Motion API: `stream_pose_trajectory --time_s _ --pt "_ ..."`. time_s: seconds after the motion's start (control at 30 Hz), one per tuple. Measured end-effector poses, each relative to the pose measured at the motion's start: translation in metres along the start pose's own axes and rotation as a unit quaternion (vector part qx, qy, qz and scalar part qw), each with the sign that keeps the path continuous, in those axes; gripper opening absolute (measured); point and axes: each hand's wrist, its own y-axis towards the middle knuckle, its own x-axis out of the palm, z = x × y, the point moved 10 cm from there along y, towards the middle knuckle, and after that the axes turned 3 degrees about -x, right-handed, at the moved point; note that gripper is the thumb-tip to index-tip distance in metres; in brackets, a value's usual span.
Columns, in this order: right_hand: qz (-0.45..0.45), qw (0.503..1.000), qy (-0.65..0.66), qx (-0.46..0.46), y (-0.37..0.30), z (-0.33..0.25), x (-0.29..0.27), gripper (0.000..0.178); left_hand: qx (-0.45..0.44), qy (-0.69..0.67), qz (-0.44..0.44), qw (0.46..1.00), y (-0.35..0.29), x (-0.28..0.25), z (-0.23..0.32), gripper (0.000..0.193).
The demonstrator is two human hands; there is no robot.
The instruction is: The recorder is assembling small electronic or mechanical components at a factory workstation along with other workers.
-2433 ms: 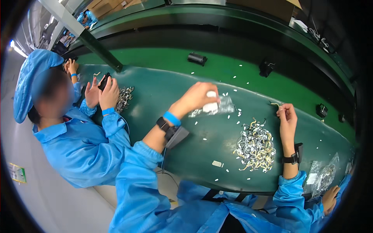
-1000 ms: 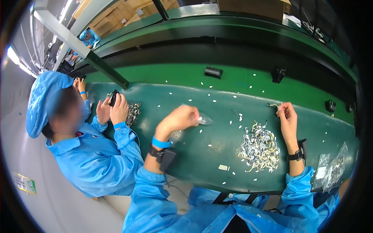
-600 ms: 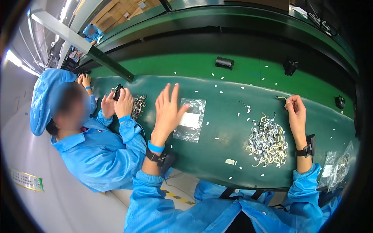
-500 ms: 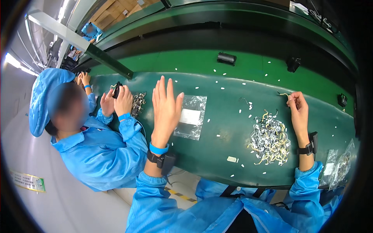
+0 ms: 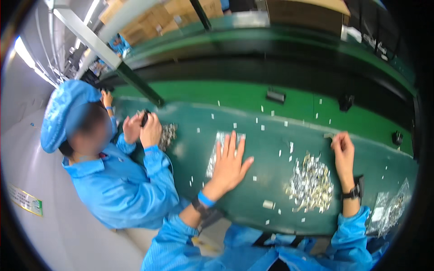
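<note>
My left hand (image 5: 229, 168) is open, fingers spread, over a clear plastic bag (image 5: 211, 163) lying on the green table (image 5: 239, 203); whether it touches the bag I cannot tell. At the right, my right hand (image 5: 343, 151) is closed with thumb and fingers pinched round a short wire lead (image 5: 328, 135), whose end pokes out to the left. Below and left of that hand lies a heap of short white and yellowish wire leads (image 5: 311, 185). Small white pieces (image 5: 290, 147) are scattered about the tabletop. The picture is smeared by motion.
A co-worker in blue (image 5: 117, 171) sits at my left, holding a dark part near another heap (image 5: 169, 135). Black blocks (image 5: 275, 95) stand along the far green strip. Clear bags (image 5: 389, 212) lie at the right edge. A post (image 5: 140, 86) rises at the far left.
My left hand has come down and right, from upright beside the bag to over it. My right hand keeps its pinch on the wire lead. The whole view has shifted.
</note>
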Motion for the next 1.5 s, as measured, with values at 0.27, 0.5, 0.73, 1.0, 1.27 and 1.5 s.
stream_pose_trajectory --time_s 0.27,0.5,0.73,1.0,1.27,1.5 --pt "0.024 0.999 -0.022 0.004 -0.002 -0.02 -0.003 0.01 0.036 -0.022 0.023 0.999 0.034 -0.058 -0.033 0.054" --pt "0.001 1.0 -0.002 -0.018 0.001 -0.01 0.0 0.012 -0.065 -0.004 -0.324 0.944 0.07 0.0 -0.066 0.017" --pt "0.013 1.0 -0.012 0.0 -0.003 -0.011 -0.004 0.013 -0.017 -0.634 -0.013 0.773 0.102 -0.094 -0.033 0.045" --pt "0.022 0.999 -0.025 0.008 -0.001 -0.02 -0.003 0.009 -0.034 -0.797 0.077 0.598 0.102 -0.069 0.054 0.019" --pt "0.019 0.999 -0.03 0.031 -0.004 -0.009 -0.009 0.009 -0.018 -0.827 0.116 0.549 0.08 -0.062 0.076 0.031" --pt "0.017 0.999 -0.025 0.022 -0.004 -0.01 -0.007 0.01 0.089 -0.835 0.157 0.52 0.068 -0.056 0.075 0.02"
